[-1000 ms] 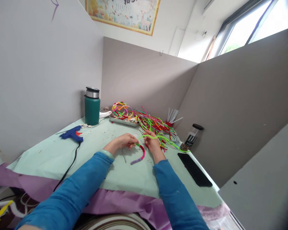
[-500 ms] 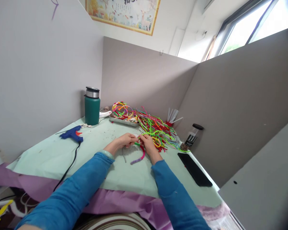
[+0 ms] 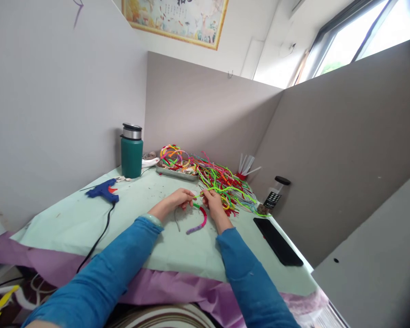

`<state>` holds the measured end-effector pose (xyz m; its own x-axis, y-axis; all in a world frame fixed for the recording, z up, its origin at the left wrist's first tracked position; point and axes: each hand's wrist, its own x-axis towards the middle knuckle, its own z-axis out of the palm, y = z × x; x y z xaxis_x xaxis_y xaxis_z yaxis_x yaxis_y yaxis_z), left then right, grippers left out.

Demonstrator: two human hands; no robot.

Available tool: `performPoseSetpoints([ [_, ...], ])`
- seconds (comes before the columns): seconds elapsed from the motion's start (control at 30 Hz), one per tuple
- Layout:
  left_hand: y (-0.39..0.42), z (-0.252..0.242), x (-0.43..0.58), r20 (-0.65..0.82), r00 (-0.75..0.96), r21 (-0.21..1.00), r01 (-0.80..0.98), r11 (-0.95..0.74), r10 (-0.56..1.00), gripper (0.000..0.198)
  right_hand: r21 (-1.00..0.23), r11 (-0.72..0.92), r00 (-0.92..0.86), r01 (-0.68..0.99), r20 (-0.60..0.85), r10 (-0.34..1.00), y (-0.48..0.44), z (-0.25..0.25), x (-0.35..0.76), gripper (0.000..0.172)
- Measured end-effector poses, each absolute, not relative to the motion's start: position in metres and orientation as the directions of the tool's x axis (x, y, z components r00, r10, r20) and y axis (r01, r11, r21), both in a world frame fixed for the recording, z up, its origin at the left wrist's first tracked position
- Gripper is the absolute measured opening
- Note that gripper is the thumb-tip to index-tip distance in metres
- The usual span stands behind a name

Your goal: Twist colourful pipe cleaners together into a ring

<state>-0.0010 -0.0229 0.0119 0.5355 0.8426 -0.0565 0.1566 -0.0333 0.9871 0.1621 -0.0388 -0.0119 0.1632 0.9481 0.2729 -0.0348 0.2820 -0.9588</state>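
Note:
Over the middle of the table, a bright yellow-green pipe cleaner [image 3: 197,196] stretches between my two hands. My left hand [image 3: 181,199] pinches it near one end, and a partly wrapped ring hangs below these fingers, its visible arc [image 3: 202,220] covered in green, red, pink and purple. A thin grey end [image 3: 176,220] of wire or pipe cleaner curves down under the same hand. With thumb and fingers closed, my right hand [image 3: 212,201] grips the yellow-green strand at the edge of the pipe cleaner pile. The fingers hide part of the ring.
Behind my hands lies a heap of coloured pipe cleaners [image 3: 222,175], beside a metal tray [image 3: 176,174] holding finished rings. A blue glue gun [image 3: 102,190] and a green bottle [image 3: 131,157] stand left. To the right are a black phone [image 3: 277,241] and a leaning jar [image 3: 274,196]. Partitions enclose the table.
My hands have moved slightly apart, and the yellow-green strand now shows taut between them. The coloured ring stays below my left hand, almost unmoved.

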Motion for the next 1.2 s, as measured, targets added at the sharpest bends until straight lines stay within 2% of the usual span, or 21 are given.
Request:
performPoseSetpoints([
  [0.13,-0.022,0.01,-0.002,-0.002,0.574,0.978,0.17,-0.117,0.819,0.03,-0.956,0.294,0.183,0.002,0.289,0.94,-0.039,-0.012,0.161,0.032],
  [0.33,-0.022,0.01,-0.003,0.061,0.668,0.968,0.141,-0.206,0.742,0.042,-0.92,0.367,0.185,0.135,0.387,0.903,-0.038,-0.015,0.161,0.032],
  [0.47,-0.025,0.014,-0.003,0.076,0.642,0.956,0.17,-0.238,0.763,0.045,-0.895,0.389,0.153,0.219,0.425,0.892,-0.041,-0.014,0.159,0.034],
  [0.67,-0.022,0.009,-0.002,0.101,0.639,0.931,0.21,-0.299,0.762,0.035,-0.873,0.411,0.088,0.263,0.446,0.891,-0.043,-0.014,0.155,0.035],
  [0.83,-0.02,0.006,-0.001,0.045,0.561,0.935,0.268,-0.233,0.827,0.027,-0.843,0.434,0.059,0.319,0.475,0.878,-0.045,-0.013,0.152,0.033],
  [0.9,-0.021,0.007,-0.002,0.052,0.538,0.932,0.277,-0.234,0.841,0.027,-0.838,0.443,0.044,0.317,0.48,0.876,-0.045,-0.013,0.152,0.034],
  [1.0,-0.023,0.011,-0.002,0.083,0.614,0.943,0.208,-0.262,0.785,0.027,-0.866,0.435,0.075,0.249,0.465,0.882,-0.045,-0.013,0.152,0.035],
  [1.2,-0.025,0.012,-0.003,0.028,0.691,0.976,0.136,-0.169,0.722,0.03,-0.896,0.405,0.138,0.183,0.431,0.892,-0.04,-0.016,0.157,0.036],
])
